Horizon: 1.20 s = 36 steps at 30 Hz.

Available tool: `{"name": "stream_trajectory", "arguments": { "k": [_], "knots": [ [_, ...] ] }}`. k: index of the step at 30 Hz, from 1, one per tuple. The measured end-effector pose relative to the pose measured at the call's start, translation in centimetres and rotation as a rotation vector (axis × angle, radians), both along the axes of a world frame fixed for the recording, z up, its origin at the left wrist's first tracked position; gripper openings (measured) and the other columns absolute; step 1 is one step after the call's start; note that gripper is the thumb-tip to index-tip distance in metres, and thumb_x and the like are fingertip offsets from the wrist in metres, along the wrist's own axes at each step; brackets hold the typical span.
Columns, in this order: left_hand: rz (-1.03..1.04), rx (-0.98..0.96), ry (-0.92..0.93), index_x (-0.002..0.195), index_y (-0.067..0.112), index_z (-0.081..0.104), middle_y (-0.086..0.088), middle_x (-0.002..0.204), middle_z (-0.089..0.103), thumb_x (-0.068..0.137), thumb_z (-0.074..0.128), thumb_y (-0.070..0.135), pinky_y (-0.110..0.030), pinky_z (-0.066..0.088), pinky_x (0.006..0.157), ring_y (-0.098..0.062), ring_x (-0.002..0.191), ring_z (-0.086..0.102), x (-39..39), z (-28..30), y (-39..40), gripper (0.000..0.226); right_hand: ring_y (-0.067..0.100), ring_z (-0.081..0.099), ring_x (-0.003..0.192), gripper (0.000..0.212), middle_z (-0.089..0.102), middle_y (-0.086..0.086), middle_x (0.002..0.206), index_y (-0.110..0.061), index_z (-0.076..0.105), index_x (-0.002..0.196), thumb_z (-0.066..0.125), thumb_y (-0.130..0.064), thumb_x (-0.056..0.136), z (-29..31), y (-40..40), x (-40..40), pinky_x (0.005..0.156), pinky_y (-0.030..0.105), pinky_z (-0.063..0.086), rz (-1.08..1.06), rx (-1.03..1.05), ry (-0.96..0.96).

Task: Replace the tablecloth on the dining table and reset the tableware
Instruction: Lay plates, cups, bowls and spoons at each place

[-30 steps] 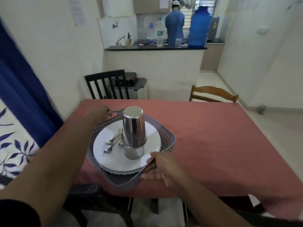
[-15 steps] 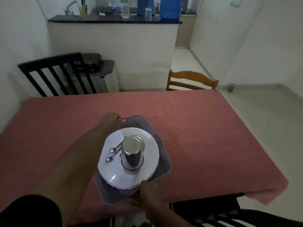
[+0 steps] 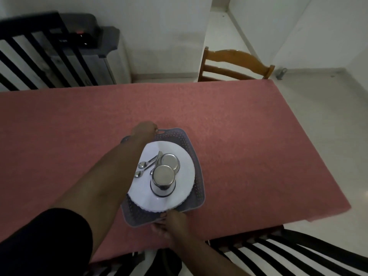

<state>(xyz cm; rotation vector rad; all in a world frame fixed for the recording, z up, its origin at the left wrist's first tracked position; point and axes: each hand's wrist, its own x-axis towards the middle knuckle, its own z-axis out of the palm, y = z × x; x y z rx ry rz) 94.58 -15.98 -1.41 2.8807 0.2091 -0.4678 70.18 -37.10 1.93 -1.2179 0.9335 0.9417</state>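
Note:
A grey perforated tray point(image 3: 197, 188) is over the near middle of the table, which is covered by a salmon-pink tablecloth point(image 3: 249, 140). In the tray lies a stack of white plates point(image 3: 185, 166) carrying upturned steel tumblers point(image 3: 163, 176), a small steel bowl point(image 3: 170, 162) and two spoons point(image 3: 144, 166). My left hand point(image 3: 144, 130) grips the tray's far handle. My right hand point(image 3: 172, 222) grips its near edge. I cannot tell whether the tray touches the cloth.
A black slatted chair point(image 3: 37, 52) and a grey appliance point(image 3: 95, 44) stand beyond the table's far left. A wooden chair point(image 3: 235, 64) stands at the far right. Another black chair point(image 3: 288, 253) is at the near right corner. Pale floor lies to the right.
The view has tilted further down and the tray has moved toward the table's middle, lower over the cloth. Both hands keep their hold.

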Motion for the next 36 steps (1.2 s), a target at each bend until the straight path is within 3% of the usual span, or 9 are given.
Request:
{"name": "stream_trajectory", "arguments": {
  "k": [5, 10, 12, 16, 20, 22, 25, 30, 36],
  "knots": [
    [-0.003, -0.028, -0.022, 0.108, 0.019, 0.072, -0.010, 0.106, 0.070, 0.087, 0.062, 0.011, -0.041, 0.055, 0.084, -0.032, 0.092, 0.065, 1.1, -0.5, -0.7, 0.025, 0.033, 0.066, 0.079, 0.017, 0.068, 0.023, 0.093, 0.004, 0.060, 0.091, 0.048, -0.005, 0.101, -0.9, 0.7, 1.0, 0.072, 0.042, 0.059, -0.016, 0.057, 0.086],
    [0.098, -0.163, -0.090, 0.107, 0.010, 0.070, -0.013, 0.099, 0.069, 0.094, 0.053, 0.009, -0.034, 0.048, 0.071, -0.030, 0.083, 0.063, 0.3, -0.4, -1.5, 0.021, 0.043, 0.064, 0.111, 0.024, 0.062, 0.023, 0.093, 0.002, 0.053, 0.096, 0.039, -0.014, 0.107, -1.4, 0.9, 1.7, 0.098, 0.045, 0.054, 0.087, 0.079, 0.127],
    [0.154, -0.324, -0.108, 0.108, 0.003, 0.068, -0.018, 0.101, 0.067, 0.098, 0.048, 0.007, -0.031, 0.042, 0.070, -0.032, 0.085, 0.062, -0.2, -0.4, -1.2, 0.023, 0.043, 0.067, 0.104, 0.025, 0.066, 0.026, 0.103, -0.001, 0.051, 0.105, 0.042, -0.024, 0.107, -1.4, 0.6, 1.3, 0.092, 0.048, 0.057, 0.189, 0.077, 0.127],
    [0.408, -0.674, -0.296, 0.123, 0.008, 0.065, -0.004, 0.121, 0.062, 0.099, 0.042, 0.005, -0.025, 0.038, 0.085, -0.021, 0.107, 0.057, -4.5, 0.9, -0.8, 0.033, 0.032, 0.074, 0.090, 0.039, 0.075, 0.013, 0.099, -0.014, 0.066, 0.098, 0.058, -0.048, 0.080, -2.3, -1.5, 1.2, 0.084, 0.048, 0.061, 0.713, -0.138, -0.137],
    [0.491, -0.903, -0.368, 0.121, 0.008, 0.067, -0.009, 0.120, 0.067, 0.092, 0.042, -0.011, -0.015, 0.044, 0.079, -0.015, 0.106, 0.060, -11.1, 1.2, -0.7, 0.042, 0.018, 0.065, 0.073, 0.037, 0.066, -0.002, 0.076, -0.019, 0.058, 0.074, 0.051, -0.050, 0.093, 0.9, -3.1, 3.0, 0.068, 0.029, 0.049, 1.026, -0.580, -0.756],
    [0.545, -1.065, -0.304, 0.119, 0.008, 0.063, -0.013, 0.119, 0.066, 0.081, 0.039, -0.018, -0.018, 0.048, 0.074, -0.022, 0.106, 0.063, -14.2, 1.2, -0.9, 0.053, 0.006, 0.056, 0.063, 0.030, 0.057, -0.010, 0.070, -0.024, 0.053, 0.079, 0.048, -0.043, 0.102, 4.0, -3.4, 3.6, 0.056, 0.020, 0.036, 0.903, -0.733, -1.139],
    [0.550, -1.143, -0.286, 0.121, 0.008, 0.061, -0.014, 0.120, 0.066, 0.073, 0.035, -0.026, -0.025, 0.053, 0.078, -0.027, 0.109, 0.064, -18.2, 0.9, -2.1, 0.065, 0.003, 0.057, 0.079, 0.012, 0.059, -0.013, 0.089, -0.029, 0.054, 0.099, 0.051, -0.040, 0.102, 6.1, -3.0, 4.6, 0.066, 0.019, 0.044, 0.637, -0.689, -1.409],
    [0.343, -1.094, -0.089, 0.135, 0.028, 0.036, 0.004, 0.135, 0.047, 0.061, 0.055, 0.000, -0.028, 0.044, 0.097, -0.016, 0.129, 0.046, -23.3, -0.9, -5.8, 0.082, 0.010, 0.047, 0.123, 0.060, 0.046, -0.007, 0.137, -0.025, 0.041, 0.145, 0.049, -0.058, 0.096, 6.0, -1.7, 6.3, 0.095, 0.032, 0.045, 0.902, -0.506, -1.378],
    [0.380, -0.959, -0.344, 0.143, 0.029, 0.040, 0.011, 0.139, 0.054, 0.063, 0.092, 0.025, -0.039, 0.046, 0.106, -0.011, 0.131, 0.051, -23.7, -3.2, -8.9, 0.095, 0.022, 0.055, 0.117, 0.061, 0.051, -0.001, 0.125, -0.026, 0.048, 0.137, 0.073, -0.029, 0.081, 5.8, -1.1, 6.4, 0.091, 0.038, 0.052, 1.034, -0.519, -1.369]
  ]
}}
